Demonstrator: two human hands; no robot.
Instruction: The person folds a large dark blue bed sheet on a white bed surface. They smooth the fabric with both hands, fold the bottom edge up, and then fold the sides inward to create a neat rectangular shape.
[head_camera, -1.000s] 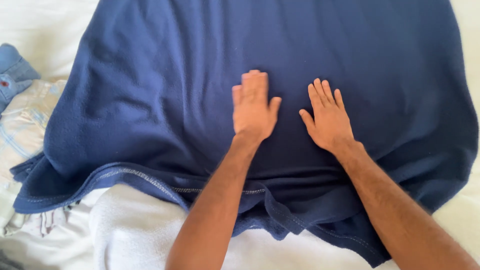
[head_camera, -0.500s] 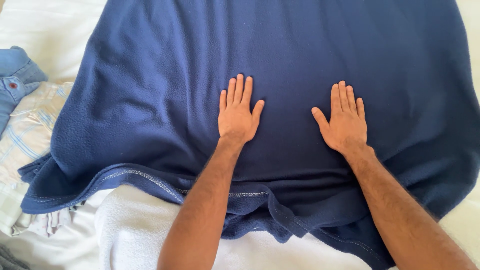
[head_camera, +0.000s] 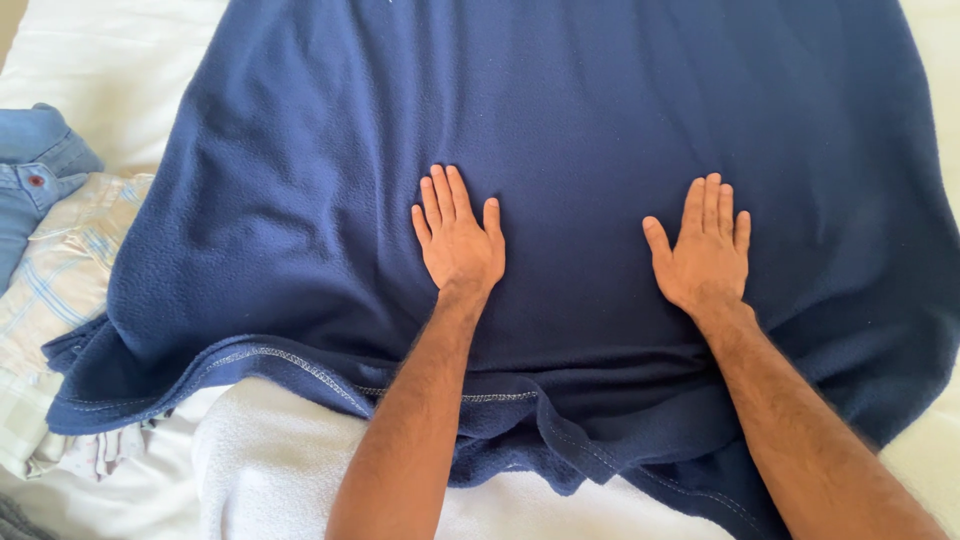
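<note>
We see both palms pressed flat on a navy fleece blanket spread over a white bed. Our left hand lies open, fingers together, grasping nothing; our right hand lies open too, well apart from it. The blanket's stitched hem bunches near our forearms, over a white towel. At the left edge sit a blue denim garment and a pale plaid cloth.
</note>
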